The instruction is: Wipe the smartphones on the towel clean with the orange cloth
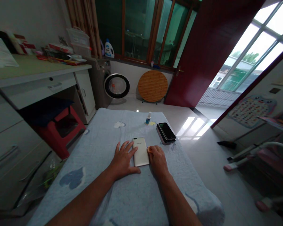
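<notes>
A gold smartphone (141, 153) lies back side up on the pale blue blanket (103, 135), its camera at the top left. My left hand (124, 160) is spread flat along its left side, with fingertips on the phone's edge and the thumb just below its lower end. At the right edge of the phone my right hand (158, 160) is closed, its fingers curled around a small orange piece (150, 150) that is mostly hidden. Beyond the right hand, a black-screened phone (167, 131) rests on a stack of flat devices. A small white spray bottle (148, 118) stands farther off.
The blanket covers a low surface; tiled floor (191, 131) shows to its right. On the left are a desk (37, 75) and a red stool (66, 131). Behind stand a washing machine with its round door (117, 86) open, a round wooden board (152, 86) and a dark red door (191, 56).
</notes>
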`<state>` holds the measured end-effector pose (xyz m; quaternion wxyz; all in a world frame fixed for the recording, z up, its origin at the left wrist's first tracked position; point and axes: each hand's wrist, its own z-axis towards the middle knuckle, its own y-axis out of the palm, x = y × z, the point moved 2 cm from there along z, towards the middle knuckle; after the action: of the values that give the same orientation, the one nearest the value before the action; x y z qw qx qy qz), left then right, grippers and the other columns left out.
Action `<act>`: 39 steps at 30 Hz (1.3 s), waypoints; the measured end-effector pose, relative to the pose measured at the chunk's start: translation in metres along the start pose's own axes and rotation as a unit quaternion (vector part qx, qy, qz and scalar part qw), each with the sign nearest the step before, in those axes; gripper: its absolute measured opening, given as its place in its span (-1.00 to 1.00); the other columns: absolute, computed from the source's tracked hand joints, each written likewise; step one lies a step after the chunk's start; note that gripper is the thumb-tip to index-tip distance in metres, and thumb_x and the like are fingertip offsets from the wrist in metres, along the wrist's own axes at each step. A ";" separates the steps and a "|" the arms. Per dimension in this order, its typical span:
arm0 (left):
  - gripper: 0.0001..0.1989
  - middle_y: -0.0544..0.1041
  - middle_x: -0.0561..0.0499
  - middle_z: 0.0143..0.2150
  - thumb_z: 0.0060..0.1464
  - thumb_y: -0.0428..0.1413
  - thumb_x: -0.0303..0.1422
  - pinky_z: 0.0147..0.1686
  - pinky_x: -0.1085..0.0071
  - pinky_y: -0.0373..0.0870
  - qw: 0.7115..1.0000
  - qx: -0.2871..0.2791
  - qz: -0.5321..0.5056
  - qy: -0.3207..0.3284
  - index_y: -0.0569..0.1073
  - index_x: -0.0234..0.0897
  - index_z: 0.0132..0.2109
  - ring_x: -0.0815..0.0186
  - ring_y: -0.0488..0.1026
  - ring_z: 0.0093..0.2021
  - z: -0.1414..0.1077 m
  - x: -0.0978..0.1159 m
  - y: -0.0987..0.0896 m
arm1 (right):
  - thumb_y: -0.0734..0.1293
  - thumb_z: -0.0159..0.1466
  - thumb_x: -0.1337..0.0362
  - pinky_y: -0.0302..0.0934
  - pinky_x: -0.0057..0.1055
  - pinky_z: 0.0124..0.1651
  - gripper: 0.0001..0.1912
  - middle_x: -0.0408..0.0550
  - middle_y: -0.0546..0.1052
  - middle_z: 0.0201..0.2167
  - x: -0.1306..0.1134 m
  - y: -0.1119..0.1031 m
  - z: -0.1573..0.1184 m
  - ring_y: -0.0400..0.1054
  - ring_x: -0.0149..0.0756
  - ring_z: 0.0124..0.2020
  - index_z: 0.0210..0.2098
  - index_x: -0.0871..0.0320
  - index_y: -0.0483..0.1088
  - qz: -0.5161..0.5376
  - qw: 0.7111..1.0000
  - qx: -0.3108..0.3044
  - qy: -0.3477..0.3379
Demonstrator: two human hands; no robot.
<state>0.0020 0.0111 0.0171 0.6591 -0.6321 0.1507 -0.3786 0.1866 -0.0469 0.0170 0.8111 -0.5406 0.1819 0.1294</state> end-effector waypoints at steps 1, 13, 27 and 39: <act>0.05 0.15 -0.25 0.36 -0.36 0.25 0.23 0.27 -0.22 -0.31 1.000 -0.003 0.003 -0.005 0.28 -0.20 0.25 -0.18 -0.01 0.35 0.000 0.000 0.000 | 0.19 0.33 0.40 0.12 -0.37 -0.08 -0.84 0.00 0.46 -0.25 0.000 0.000 0.000 0.27 -0.23 -0.18 -0.19 0.15 0.40 0.004 1.000 0.009 0.005; -0.17 0.36 -0.23 0.24 -0.19 0.21 0.18 0.29 -0.16 -0.38 0.999 0.033 0.003 0.029 0.37 -0.25 0.14 -0.08 0.14 0.29 0.001 0.003 -0.004 | 0.23 0.17 0.45 0.02 -0.26 0.02 -0.77 0.00 0.44 -0.19 -0.002 0.001 -0.003 0.22 -0.19 -0.11 -0.26 0.15 0.47 -0.003 1.000 0.025 -0.012; -0.47 0.51 -0.20 0.07 -0.01 0.24 -0.15 0.18 0.07 0.18 0.995 0.050 -0.043 0.081 0.39 -0.29 0.07 0.08 0.46 0.05 0.006 -0.003 -0.004 | 0.23 0.27 0.40 -0.03 -0.25 0.00 -0.77 -0.08 0.53 -0.16 -0.004 0.001 -0.004 0.26 -0.21 -0.09 -0.20 0.07 0.49 -0.018 0.999 0.010 -0.030; -0.65 0.45 -0.15 0.07 0.18 0.06 -0.11 0.21 -0.01 0.00 0.992 0.108 -0.003 -0.071 0.50 -0.24 -0.04 0.02 0.27 0.11 0.007 -0.008 0.003 | 0.32 0.19 0.04 -0.27 0.06 0.24 -0.67 0.11 0.31 0.18 -0.026 0.001 -0.005 0.02 0.08 0.22 -0.17 0.13 0.42 -0.123 0.992 0.021 -0.033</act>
<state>0.0022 0.0211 0.0132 0.7316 -0.5828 0.0592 -0.3488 0.1617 -0.0517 0.0251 0.8375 -0.5374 0.0900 0.0421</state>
